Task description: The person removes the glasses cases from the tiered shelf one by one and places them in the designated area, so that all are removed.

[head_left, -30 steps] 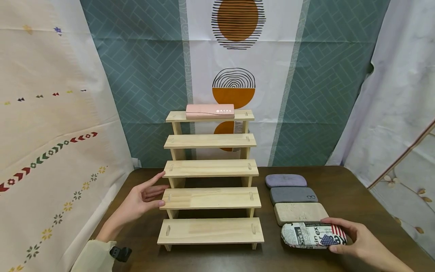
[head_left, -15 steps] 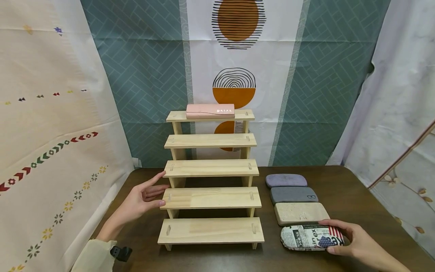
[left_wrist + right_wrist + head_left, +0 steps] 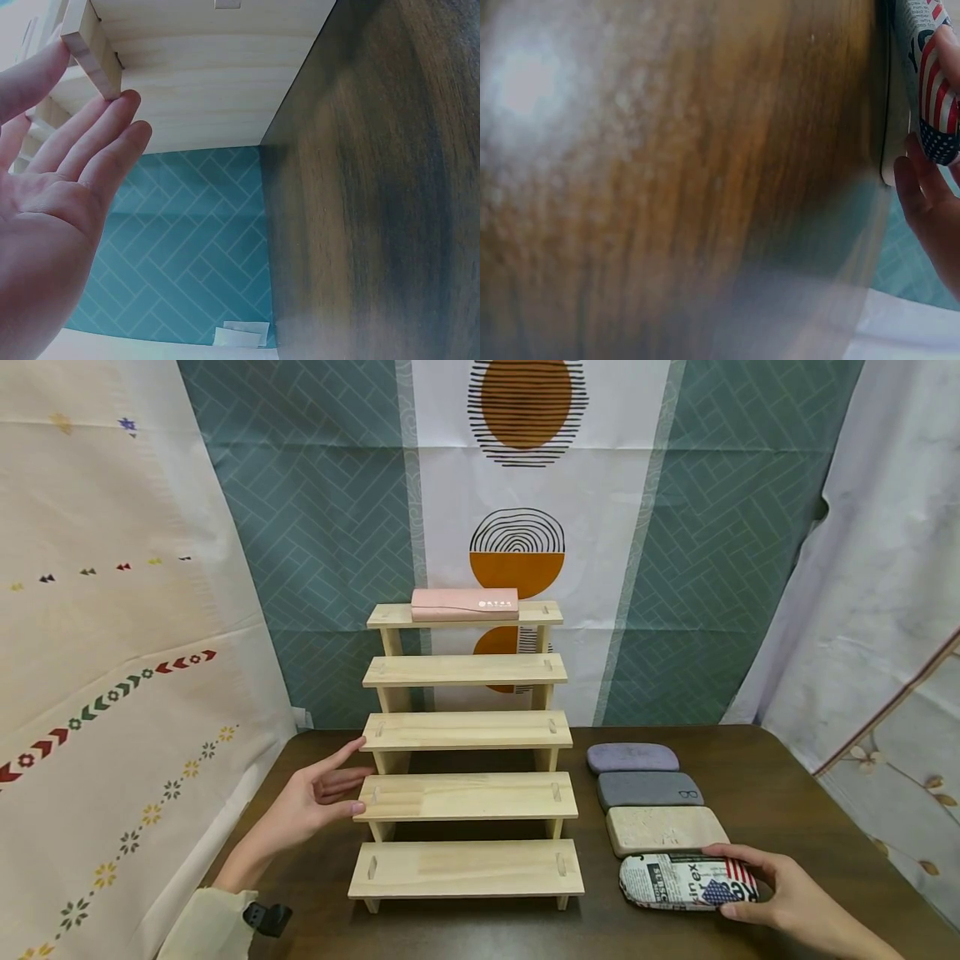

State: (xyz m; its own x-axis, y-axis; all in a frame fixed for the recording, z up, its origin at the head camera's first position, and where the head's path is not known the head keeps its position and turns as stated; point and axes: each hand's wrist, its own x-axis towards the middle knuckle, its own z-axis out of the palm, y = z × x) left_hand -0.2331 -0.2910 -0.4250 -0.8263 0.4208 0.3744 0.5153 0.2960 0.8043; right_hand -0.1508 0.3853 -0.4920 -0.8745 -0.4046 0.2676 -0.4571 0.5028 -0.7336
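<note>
A five-tier light wood display stand (image 3: 465, 868) stands at the middle of the table. My left hand (image 3: 307, 802) holds its left side, thumb at the second tier from the bottom and index fingertip at the tier above. In the left wrist view, thumb and fingers of the left hand (image 3: 67, 172) close on a board end (image 3: 94, 56). My right hand (image 3: 772, 893) grips the right end of a newspaper-print glasses case (image 3: 675, 881) with a flag pattern. The right wrist view shows the fingers of that hand (image 3: 934, 217) around the case's flag-printed end (image 3: 937, 97).
Beyond the gripped case lie a cream glasses case (image 3: 663, 829), a grey one (image 3: 649, 789) and a purple one (image 3: 632, 757), in a row. A pink glasses case (image 3: 465, 605) rests on the stand's top tier. Patterned cloths hang behind the dark table (image 3: 735, 777) and at both sides.
My right hand and the newspaper-print case have shifted slightly left and toward me over the first half second, then barely moved. The left hand and the stand have kept their places.
</note>
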